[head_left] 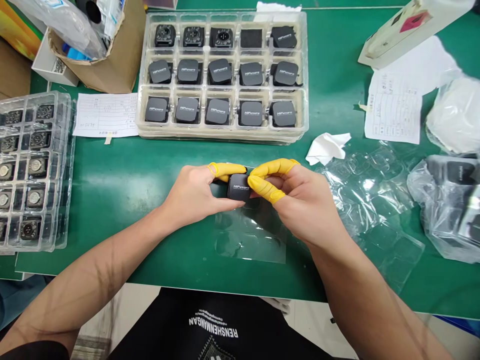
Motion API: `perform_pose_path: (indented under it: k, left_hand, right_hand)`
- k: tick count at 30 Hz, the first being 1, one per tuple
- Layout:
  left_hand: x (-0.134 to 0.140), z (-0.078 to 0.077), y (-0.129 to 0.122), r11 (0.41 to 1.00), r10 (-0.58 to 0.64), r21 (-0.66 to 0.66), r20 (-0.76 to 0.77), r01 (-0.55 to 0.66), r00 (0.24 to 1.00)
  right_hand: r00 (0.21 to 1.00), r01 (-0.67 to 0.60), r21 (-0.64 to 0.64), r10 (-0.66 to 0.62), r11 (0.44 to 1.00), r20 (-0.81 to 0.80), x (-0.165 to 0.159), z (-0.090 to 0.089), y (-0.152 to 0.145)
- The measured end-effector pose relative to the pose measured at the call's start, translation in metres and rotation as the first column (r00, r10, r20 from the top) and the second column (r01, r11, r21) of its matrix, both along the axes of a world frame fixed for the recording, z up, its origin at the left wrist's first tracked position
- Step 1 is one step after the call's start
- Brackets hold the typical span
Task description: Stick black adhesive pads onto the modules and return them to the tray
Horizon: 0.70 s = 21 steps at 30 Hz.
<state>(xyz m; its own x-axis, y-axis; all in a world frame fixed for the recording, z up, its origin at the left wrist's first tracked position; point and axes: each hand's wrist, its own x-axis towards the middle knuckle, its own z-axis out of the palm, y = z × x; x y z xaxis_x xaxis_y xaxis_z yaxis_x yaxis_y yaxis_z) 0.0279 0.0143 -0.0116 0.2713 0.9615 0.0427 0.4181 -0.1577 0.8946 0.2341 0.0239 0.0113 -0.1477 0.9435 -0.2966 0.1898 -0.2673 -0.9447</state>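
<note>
My left hand [202, 190] holds a black smartwatch body [238, 189] by its edges, thumb below and yellow-cotted fingers above. Its face is up, with "HiFuture" printed in white. At the right edge of that watch body, my right hand [288, 187] pinches with its thumb and forefinger, both in yellow finger cots. Whether a thin film lies between those fingertips I cannot make out. Beneath both hands a sheet of clear film [258, 245] with rounded-square outlines lies on the green table [168, 260].
Behind my hands stands a clear compartment tray [221, 131] of similar watch bodies, several face up. More stacked trays [62, 200] are at the left. A cardboard box [101, 70] stands back left. Clear film scraps [375, 200], a crumpled tissue [328, 148] and plastic bags [446, 215] lie right.
</note>
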Motion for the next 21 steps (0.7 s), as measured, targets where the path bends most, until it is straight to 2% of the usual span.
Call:
perform_pose_path:
  k: [8, 21]
  left_hand:
    - [-0.0001, 0.0017, 0.0001, 1.0, -0.004, 0.012, -0.006, 0.004, 1.0]
    - [-0.0006, 0.001, 0.0004, 1.0, -0.02, 0.011, -0.015, 0.021, 1.0]
  right_hand:
    - [1.0, 0.011, 0.061, -0.011, 0.998, -0.001, -0.0011, -0.0017, -0.0005]
    - [1.0, 0.002, 0.07, -0.002, 0.998, 0.0, -0.0006, -0.0036, 0.0001]
